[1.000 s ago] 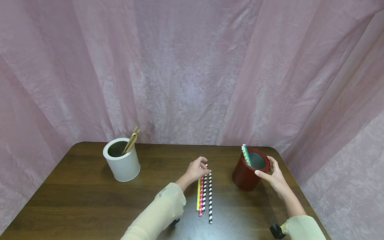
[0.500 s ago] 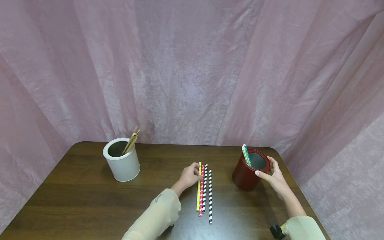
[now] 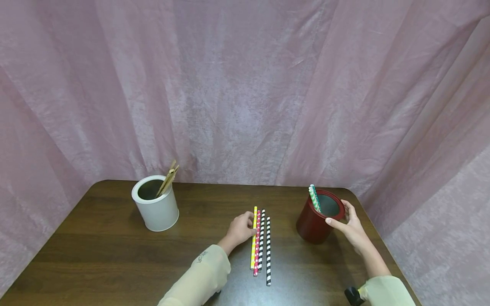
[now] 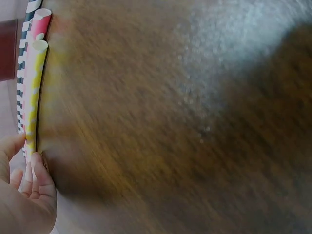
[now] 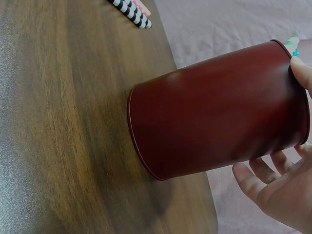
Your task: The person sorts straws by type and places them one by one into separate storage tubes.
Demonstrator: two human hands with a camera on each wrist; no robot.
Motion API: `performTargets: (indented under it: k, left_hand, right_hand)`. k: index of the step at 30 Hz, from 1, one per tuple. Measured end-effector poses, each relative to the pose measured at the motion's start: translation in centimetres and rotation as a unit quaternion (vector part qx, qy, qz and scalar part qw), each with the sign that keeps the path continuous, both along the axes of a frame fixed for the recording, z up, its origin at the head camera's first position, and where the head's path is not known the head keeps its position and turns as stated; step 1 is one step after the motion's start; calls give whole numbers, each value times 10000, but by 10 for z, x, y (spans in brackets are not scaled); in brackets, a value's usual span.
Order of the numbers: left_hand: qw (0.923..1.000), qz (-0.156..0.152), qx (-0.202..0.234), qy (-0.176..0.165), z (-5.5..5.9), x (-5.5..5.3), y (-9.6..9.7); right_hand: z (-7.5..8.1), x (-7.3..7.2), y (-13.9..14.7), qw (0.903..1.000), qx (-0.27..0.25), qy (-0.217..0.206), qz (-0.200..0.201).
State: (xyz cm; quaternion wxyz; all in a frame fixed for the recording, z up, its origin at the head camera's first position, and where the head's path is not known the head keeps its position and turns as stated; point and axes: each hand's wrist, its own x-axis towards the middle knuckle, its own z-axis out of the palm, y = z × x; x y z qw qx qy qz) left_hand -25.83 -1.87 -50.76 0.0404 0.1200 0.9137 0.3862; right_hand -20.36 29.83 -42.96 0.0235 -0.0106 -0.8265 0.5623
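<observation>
So, my left hand point(image 3: 240, 228) is pinching the yellow straw point(image 3: 253, 255), with my thumb on one side and my fingers on the other. The straw lies flat near the middle of the brown surface point(image 3: 95, 255), in from the far edge. Just beside it, toward the right edge, is a pink straw with white dots point(image 3: 257, 259), and next to that is a black and white stripy straw point(image 3: 261, 244). A second stripy straw point(image 3: 269, 255) lies a little apart from those three, and it reaches closer to me.

My right hand point(image 3: 354, 229) is holding the red tin point(image 3: 314, 225) up by its top, with my thumb at the rim and my fingers around the side. The tin stands near the far right corner. Green and white straws point(image 3: 314, 199) poke up out of it, leaning on the side nearest the stripy straws.

Over toward the far left corner there is a white tin point(image 3: 158, 214), well apart from my hands. Some thin wooden things point(image 3: 168, 180) stick out of it. My sleeves point(image 3: 203, 276) are pale, and a pink curtain point(image 3: 237, 85) hangs behind the far edge.
</observation>
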Motion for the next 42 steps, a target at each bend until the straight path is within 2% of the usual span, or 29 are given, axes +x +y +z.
performTargets:
  k: [8,22,28,33,42]
  left_hand:
    - [9991,-30,-318,273,-2,1,0]
    - [9952,374,-890,155,4,4,2]
    - [9953,508,-822,28,4,5,2]
    - [9964,579,-613,-22,6,4,0]
    - [9978,608,-243,133,23,-1,-1]
  right_hand:
    - [0,0,0,10000,21,0,1]
    - [-2,-1,1,9999,100,-42,-24]
    - [-2,-1,1,9999,88,62,12]
    - [-5,-2,0,9992,324,193,-100]
    - [-5,-1,0,9998,164,89,-88]
